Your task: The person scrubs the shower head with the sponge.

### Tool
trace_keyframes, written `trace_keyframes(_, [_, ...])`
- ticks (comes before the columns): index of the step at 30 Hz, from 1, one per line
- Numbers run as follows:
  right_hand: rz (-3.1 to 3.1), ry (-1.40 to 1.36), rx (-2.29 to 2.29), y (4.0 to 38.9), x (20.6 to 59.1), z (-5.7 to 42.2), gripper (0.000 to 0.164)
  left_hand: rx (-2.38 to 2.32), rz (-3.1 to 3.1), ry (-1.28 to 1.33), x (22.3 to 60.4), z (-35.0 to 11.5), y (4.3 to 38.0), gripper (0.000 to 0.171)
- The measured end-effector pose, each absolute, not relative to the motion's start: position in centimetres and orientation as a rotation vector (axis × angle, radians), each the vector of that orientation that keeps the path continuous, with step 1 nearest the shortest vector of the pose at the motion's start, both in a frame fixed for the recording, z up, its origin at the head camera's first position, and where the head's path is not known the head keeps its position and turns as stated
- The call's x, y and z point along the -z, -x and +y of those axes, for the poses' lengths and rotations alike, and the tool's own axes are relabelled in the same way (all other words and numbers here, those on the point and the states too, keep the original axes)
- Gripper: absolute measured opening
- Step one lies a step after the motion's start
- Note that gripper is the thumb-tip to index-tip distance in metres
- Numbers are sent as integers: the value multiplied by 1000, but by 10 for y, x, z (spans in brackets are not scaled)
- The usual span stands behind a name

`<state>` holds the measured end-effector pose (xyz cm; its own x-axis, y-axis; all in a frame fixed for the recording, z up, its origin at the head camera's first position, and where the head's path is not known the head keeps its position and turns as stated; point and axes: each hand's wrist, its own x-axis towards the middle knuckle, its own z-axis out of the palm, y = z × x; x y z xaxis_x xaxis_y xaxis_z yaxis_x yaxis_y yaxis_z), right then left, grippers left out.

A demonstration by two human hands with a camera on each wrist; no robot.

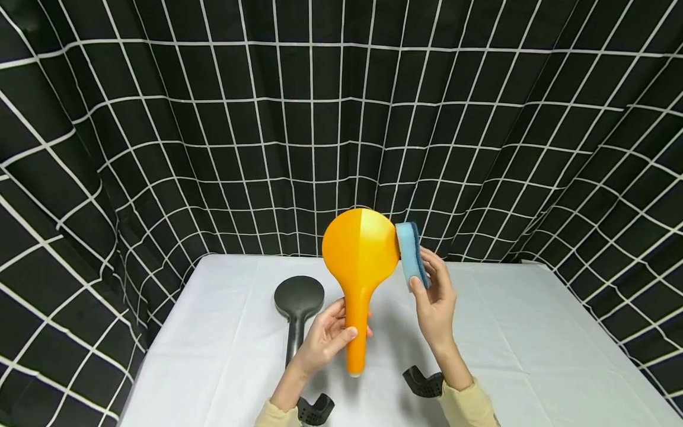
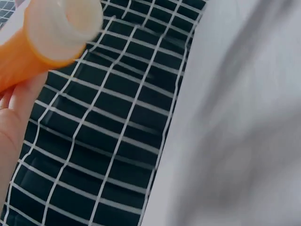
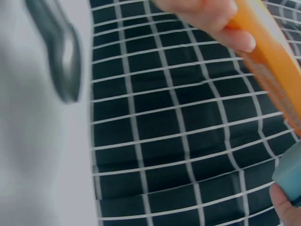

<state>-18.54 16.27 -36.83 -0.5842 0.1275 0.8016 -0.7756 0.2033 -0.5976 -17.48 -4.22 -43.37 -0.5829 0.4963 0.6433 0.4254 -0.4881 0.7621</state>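
Note:
My left hand grips the handle of an orange round-headed paddle and holds it upright above the table. The handle's pale end, with a hollow in it, shows close up in the left wrist view. A light blue sponge with a dark blue scouring layer is pinched between the thumb and fingers of my right hand. The sponge's light face is right at the right edge of the paddle's head. In the right wrist view the sponge shows at the lower right, below the orange paddle.
A dark grey round-headed paddle lies on the white-covered table, left of the orange one, its handle partly behind my left forearm. Black curtain with a white grid surrounds the table's back and sides. Black wrist mounts are on both forearms.

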Motion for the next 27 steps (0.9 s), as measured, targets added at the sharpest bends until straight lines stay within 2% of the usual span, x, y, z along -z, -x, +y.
trace_keyframes(5, [-1743,-532,-1460,193,370,167,37,-2166,1733,-1311,435,-47,175,41])
trace_keyframes(13, [-1755,-578,-1500,211,332,175,33,-2102,1716,-1281,441,-42,177,46])
trace_keyframes(16, [-1733,-559,-1530,207,340,175,35,-2165,1763,-1286,443,-41,178,45])
trace_keyframes(23, [-1761,-422,-1538,191,389,180,37,-2214,1878,-1244,444,-42,180,46])
trace_keyframes(27, [-1771,-425,-1531,192,383,180,36,-2110,2055,-1271,443,-46,179,48])
